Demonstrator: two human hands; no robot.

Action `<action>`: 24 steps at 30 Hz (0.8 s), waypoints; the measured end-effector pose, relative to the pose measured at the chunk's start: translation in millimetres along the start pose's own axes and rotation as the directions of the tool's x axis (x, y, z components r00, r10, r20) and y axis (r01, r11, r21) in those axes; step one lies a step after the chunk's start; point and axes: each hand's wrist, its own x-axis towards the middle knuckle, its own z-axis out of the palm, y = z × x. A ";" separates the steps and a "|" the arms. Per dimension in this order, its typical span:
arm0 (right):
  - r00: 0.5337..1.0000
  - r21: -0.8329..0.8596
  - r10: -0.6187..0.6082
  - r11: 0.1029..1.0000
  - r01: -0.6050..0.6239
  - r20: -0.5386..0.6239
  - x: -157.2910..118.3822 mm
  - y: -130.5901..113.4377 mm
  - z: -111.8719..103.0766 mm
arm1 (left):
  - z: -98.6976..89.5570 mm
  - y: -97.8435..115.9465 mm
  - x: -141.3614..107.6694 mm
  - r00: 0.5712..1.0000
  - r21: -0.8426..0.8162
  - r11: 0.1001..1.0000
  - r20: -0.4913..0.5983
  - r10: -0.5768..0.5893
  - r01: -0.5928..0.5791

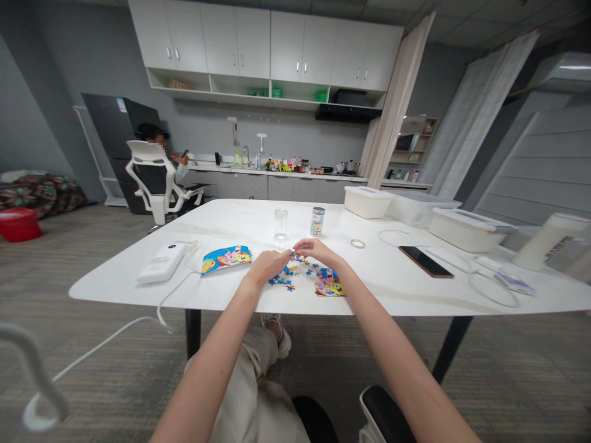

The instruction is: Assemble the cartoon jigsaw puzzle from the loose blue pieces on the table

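My left hand (271, 265) is closed in a pinch over the table, and my right hand (317, 250) pinches close beside it. Their fingertips meet at a small bluish puzzle piece, mostly covered by the fingers. Beneath and in front of them lie several loose puzzle pieces (279, 280), blue and multicoloured. By my right forearm is a colourful cartoon picture section (329, 284), partly hidden by the arm. A bent cartoon picture sheet (226, 259) rests left of my left hand. Beyond the hands stand a clear jar (281, 224) and a cartoon-labelled jar (317, 221); a round lid (357, 243) lies to the right.
On the white table (240, 215) are a white device (162, 263) with a cable at left, a phone (425, 261), a white tumbler (549, 241) and storage boxes (367, 202) at right. Another person (154, 138) sits in a white chair (154, 175) beyond the table.
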 end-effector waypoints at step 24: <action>0.994 -0.017 0.023 1.000 -0.021 0.107 -5.1 -5.6 0.1 | 6.7 -1.7 1.1 1.000 0.063 0.998 -0.013 -0.013 0.014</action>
